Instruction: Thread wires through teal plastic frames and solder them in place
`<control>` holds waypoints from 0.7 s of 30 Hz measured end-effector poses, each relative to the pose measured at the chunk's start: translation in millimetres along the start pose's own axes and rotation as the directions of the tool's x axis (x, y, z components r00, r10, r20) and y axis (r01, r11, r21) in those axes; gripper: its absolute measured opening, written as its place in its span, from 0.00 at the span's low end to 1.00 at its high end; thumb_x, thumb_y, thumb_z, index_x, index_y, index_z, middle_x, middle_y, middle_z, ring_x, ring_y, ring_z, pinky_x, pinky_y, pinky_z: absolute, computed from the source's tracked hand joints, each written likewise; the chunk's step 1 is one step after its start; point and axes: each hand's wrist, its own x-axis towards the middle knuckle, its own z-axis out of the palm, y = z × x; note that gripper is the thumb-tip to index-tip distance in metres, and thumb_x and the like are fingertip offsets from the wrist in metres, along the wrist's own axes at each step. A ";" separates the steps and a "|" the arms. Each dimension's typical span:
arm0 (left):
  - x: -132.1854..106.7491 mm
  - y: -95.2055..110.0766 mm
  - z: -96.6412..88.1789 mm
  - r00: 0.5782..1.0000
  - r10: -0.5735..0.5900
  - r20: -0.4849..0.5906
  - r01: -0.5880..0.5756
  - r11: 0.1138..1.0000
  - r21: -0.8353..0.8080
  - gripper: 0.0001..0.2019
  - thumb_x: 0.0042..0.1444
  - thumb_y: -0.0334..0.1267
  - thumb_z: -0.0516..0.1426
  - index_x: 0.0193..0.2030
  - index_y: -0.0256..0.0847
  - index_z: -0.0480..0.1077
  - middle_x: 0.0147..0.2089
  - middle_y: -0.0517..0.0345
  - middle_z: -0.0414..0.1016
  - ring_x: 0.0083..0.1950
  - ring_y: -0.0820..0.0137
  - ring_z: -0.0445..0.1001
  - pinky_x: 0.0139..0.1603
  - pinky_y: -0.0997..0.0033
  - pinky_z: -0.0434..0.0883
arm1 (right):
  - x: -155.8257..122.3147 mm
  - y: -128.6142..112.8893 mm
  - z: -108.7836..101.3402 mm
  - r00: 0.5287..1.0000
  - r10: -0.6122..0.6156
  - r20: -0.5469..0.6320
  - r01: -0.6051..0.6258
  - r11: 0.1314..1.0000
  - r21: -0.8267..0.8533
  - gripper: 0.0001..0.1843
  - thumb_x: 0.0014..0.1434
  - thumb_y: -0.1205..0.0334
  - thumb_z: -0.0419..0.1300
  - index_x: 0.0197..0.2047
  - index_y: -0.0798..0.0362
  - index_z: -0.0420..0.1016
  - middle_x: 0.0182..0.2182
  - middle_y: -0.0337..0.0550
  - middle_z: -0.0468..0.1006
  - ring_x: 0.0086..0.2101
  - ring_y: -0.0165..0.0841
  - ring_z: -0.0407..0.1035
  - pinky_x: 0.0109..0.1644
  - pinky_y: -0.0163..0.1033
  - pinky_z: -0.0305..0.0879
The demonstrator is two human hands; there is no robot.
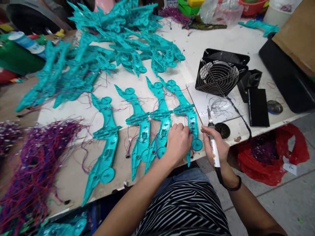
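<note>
Several long teal plastic toy shells lie in a row near the table's front edge, red and purple wires trailing from them. My left hand [178, 141] is curled, fingers pressed on the wires of the rightmost teal shell [187, 109]. My right hand [216, 146] grips a soldering iron [212, 137] like a pen, tip pointing up and away, just right of that shell. The neighbouring teal shell [161, 119] lies to the left of my left hand.
A black fan [219, 73] stands behind the iron, with a black stand [257, 106] beside it. A heap of teal shells [103, 49] covers the back left. A tangle of purple and red wires [34, 164] lies at the left. A red bag [273, 157] sits under the table's edge.
</note>
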 end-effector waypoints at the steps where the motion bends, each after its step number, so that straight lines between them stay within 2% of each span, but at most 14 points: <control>1: 0.0 -0.8 0.0 1.000 -0.019 0.010 0.020 0.999 -0.035 0.05 0.58 0.34 0.57 0.35 0.36 0.74 0.37 0.45 0.74 0.42 0.56 0.70 0.43 0.57 0.67 | 1.1 1.2 0.5 1.000 -0.021 0.015 0.021 1.000 -0.004 0.17 0.63 0.71 0.56 0.54 0.53 0.73 0.45 0.48 0.82 0.43 0.35 0.79 0.50 0.40 0.76; 3: -1.8 -4.4 -2.8 0.998 -0.069 0.002 0.069 0.984 -0.166 0.04 0.57 0.31 0.57 0.33 0.37 0.73 0.35 0.48 0.75 0.41 0.59 0.71 0.43 0.59 0.68 | 3.0 2.7 1.6 0.998 -0.045 0.051 0.045 0.999 0.001 0.18 0.62 0.72 0.55 0.55 0.53 0.72 0.47 0.49 0.81 0.45 0.35 0.78 0.51 0.39 0.76; 5: -4.4 -9.4 -8.2 0.991 -0.137 0.010 0.131 0.925 -0.358 0.04 0.56 0.31 0.57 0.31 0.39 0.72 0.32 0.53 0.76 0.38 0.64 0.72 0.41 0.63 0.68 | 4.9 2.5 2.6 0.997 -0.039 0.070 0.038 0.999 0.020 0.18 0.62 0.73 0.54 0.55 0.53 0.71 0.47 0.49 0.81 0.45 0.35 0.78 0.52 0.39 0.75; 9: -8.3 -20.1 -18.4 0.954 -0.267 0.136 0.287 0.680 -0.674 0.05 0.54 0.35 0.57 0.28 0.39 0.69 0.27 0.59 0.75 0.28 0.71 0.71 0.31 0.71 0.67 | 12.3 -1.1 5.1 0.998 -0.052 0.041 0.049 0.997 0.054 0.18 0.62 0.74 0.55 0.53 0.51 0.71 0.47 0.48 0.81 0.46 0.35 0.76 0.52 0.40 0.74; 12: -9.7 -25.8 -20.5 0.918 -0.311 0.246 0.380 0.513 -0.770 0.06 0.54 0.38 0.57 0.30 0.39 0.68 0.27 0.56 0.77 0.27 0.71 0.73 0.28 0.73 0.67 | 21.9 -2.7 11.3 0.995 -0.086 0.043 0.083 0.995 0.057 0.17 0.61 0.74 0.55 0.52 0.51 0.71 0.43 0.46 0.81 0.44 0.35 0.75 0.50 0.40 0.73; 14: -10.9 -27.4 -19.7 0.898 -0.334 0.288 0.423 0.474 -0.772 0.05 0.55 0.38 0.55 0.31 0.40 0.66 0.27 0.56 0.78 0.25 0.71 0.73 0.27 0.73 0.67 | 28.6 -2.4 18.2 0.992 -0.101 0.073 0.096 0.993 0.063 0.15 0.61 0.73 0.55 0.51 0.51 0.72 0.41 0.45 0.80 0.42 0.35 0.74 0.48 0.40 0.72; 15: -11.7 -27.7 -18.9 0.895 -0.347 0.280 0.430 0.501 -0.752 0.05 0.55 0.38 0.54 0.32 0.40 0.65 0.27 0.56 0.77 0.25 0.71 0.73 0.27 0.72 0.67 | 31.5 -1.9 22.0 0.990 -0.102 0.098 0.096 0.993 0.066 0.14 0.62 0.72 0.55 0.50 0.52 0.72 0.40 0.45 0.80 0.41 0.36 0.73 0.47 0.40 0.71; 17: -13.8 -27.6 -17.3 0.906 -0.374 0.200 0.409 0.644 -0.647 0.04 0.57 0.37 0.54 0.37 0.40 0.66 0.26 0.58 0.76 0.26 0.69 0.74 0.30 0.71 0.68 | 36.4 -1.1 29.3 0.982 -0.087 0.165 0.078 0.995 0.060 0.13 0.62 0.70 0.55 0.49 0.51 0.73 0.40 0.45 0.79 0.42 0.37 0.71 0.46 0.41 0.69; 19: -16.3 -27.4 -15.1 0.927 -0.369 0.070 0.359 0.814 -0.458 0.09 0.58 0.35 0.53 0.45 0.39 0.66 0.28 0.58 0.76 0.30 0.66 0.75 0.33 0.69 0.69 | 40.1 -0.9 34.9 0.970 -0.060 0.237 0.054 0.998 0.030 0.13 0.63 0.69 0.55 0.49 0.51 0.73 0.40 0.45 0.79 0.42 0.38 0.69 0.47 0.43 0.67; 21: -18.2 -27.9 -11.9 0.946 -0.323 -0.039 0.302 0.918 -0.258 0.15 0.59 0.34 0.53 0.53 0.37 0.63 0.34 0.54 0.77 0.35 0.62 0.77 0.36 0.66 0.69 | 43.6 -1.9 38.5 0.955 -0.036 0.294 0.041 0.999 -0.012 0.13 0.63 0.68 0.55 0.49 0.50 0.73 0.41 0.44 0.79 0.43 0.40 0.68 0.47 0.44 0.63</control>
